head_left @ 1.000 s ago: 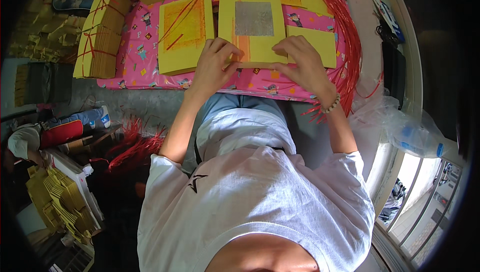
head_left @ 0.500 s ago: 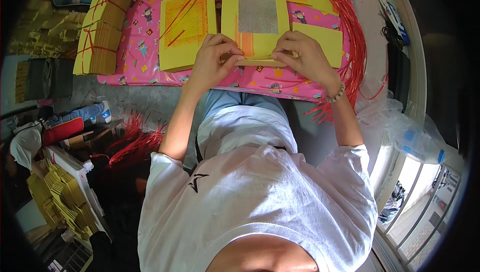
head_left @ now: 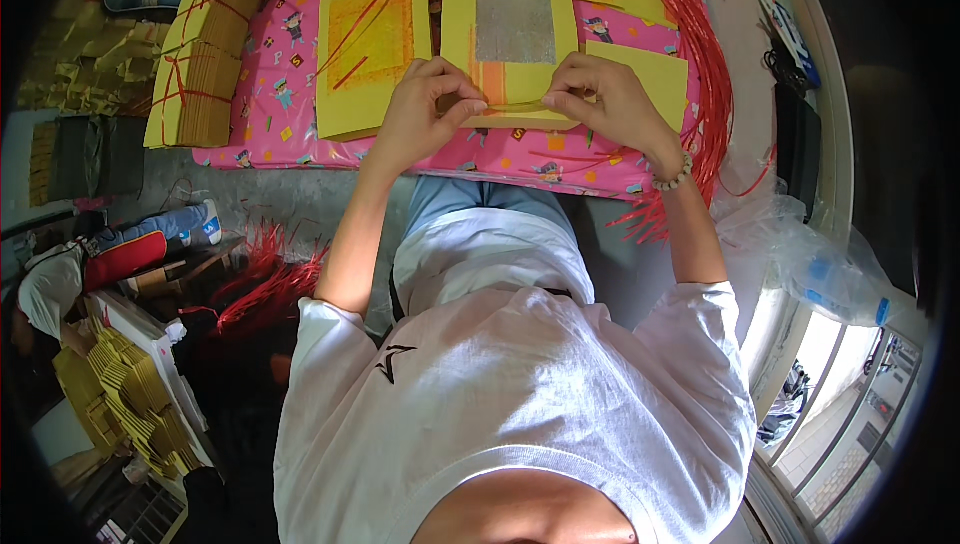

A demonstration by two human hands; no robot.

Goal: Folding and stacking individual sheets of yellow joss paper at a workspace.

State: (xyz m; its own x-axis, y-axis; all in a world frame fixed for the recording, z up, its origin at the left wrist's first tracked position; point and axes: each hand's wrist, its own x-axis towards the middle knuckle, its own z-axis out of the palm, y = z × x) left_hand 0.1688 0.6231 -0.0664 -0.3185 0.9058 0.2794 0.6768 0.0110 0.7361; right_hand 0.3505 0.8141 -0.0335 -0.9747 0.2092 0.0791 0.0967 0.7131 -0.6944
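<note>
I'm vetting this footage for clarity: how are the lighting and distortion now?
Head view: sunlit patches on the white shirt, strong daylight beyond the barred opening; head view: the pale frame at right curves, the picture's corners go black; head view: left hand and right hand look fairly sharp.

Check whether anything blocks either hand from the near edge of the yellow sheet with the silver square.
Nothing visible does: the left hand and right hand both pinch the yellow sheet at its near edge. The bundle of red strips lies to the right of both hands.
</note>
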